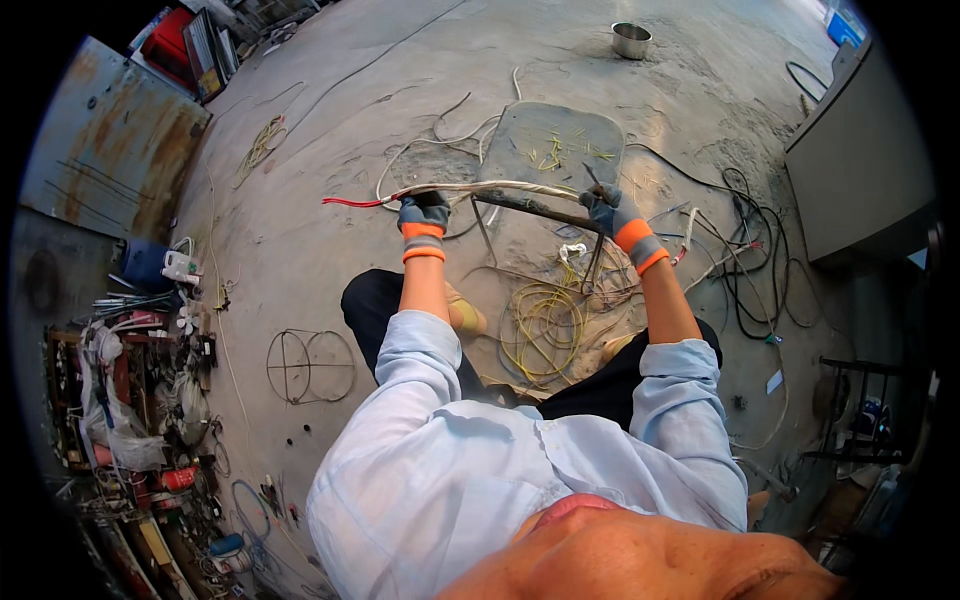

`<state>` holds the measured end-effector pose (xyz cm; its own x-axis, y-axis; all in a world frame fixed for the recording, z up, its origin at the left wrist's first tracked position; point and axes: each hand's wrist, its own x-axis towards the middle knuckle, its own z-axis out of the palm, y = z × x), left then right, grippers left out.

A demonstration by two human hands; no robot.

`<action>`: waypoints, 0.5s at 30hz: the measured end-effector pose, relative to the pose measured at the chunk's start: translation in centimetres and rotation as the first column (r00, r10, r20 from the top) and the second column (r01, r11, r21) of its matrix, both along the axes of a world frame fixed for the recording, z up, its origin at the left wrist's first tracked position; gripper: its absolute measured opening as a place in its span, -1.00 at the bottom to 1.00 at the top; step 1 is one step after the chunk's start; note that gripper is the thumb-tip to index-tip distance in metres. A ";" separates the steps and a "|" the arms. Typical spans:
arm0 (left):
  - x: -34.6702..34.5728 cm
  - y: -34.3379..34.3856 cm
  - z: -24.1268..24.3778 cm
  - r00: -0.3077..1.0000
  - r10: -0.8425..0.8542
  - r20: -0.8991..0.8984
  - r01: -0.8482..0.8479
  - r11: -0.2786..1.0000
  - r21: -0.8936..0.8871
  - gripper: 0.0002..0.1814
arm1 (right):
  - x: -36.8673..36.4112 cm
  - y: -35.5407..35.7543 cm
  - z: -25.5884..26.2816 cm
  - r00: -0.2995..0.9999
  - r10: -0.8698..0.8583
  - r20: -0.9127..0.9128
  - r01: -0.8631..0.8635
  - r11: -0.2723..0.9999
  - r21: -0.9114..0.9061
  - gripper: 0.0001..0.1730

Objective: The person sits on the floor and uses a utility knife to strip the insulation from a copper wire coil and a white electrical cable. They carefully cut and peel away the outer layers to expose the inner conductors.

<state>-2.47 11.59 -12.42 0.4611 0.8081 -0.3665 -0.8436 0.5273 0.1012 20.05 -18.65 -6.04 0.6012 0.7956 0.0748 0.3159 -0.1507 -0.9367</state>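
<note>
My left hand (425,217), in a grey glove with an orange cuff, grips a white-sheathed cable (495,184) near the end where red wires (351,202) stick out to the left. The cable runs rightward to my right hand (616,211), gloved alike. From the top of that fist a dark, narrow knife-like blade (591,175) points up and left; its handle is hidden. Whether the right fingers also hold the cable is unclear. Below the cable stands a low metal-legged stool with a grey board seat (551,127). Yellow-green strips (553,154) lie scattered on the seat.
Coiled yellow wires (541,330) lie on the floor between my feet. Black cables (757,262) tangle at the right, by a grey cabinet (862,150). A metal pot (631,40) stands far ahead. Cluttered shelves (127,405) line the left, near a wire frame (310,366).
</note>
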 end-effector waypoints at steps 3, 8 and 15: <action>-0.2 -0.1 0.6 0.988 -0.126 -0.093 0.128 0.992 0.014 -0.90 | 0.7 0.2 -0.6 0.979 -0.005 -0.203 0.025 0.995 0.095 -0.87; 1.1 -6.4 0.6 0.233 -0.415 -0.880 0.779 0.621 -0.087 -0.85 | -1.4 1.0 0.8 0.951 0.016 -0.309 0.019 0.994 0.109 -0.79; 1.0 -7.6 2.4 0.579 -0.236 -0.780 0.457 0.887 0.071 -0.85 | -0.5 0.4 -0.4 0.990 -0.035 -0.134 0.045 0.996 0.076 -0.74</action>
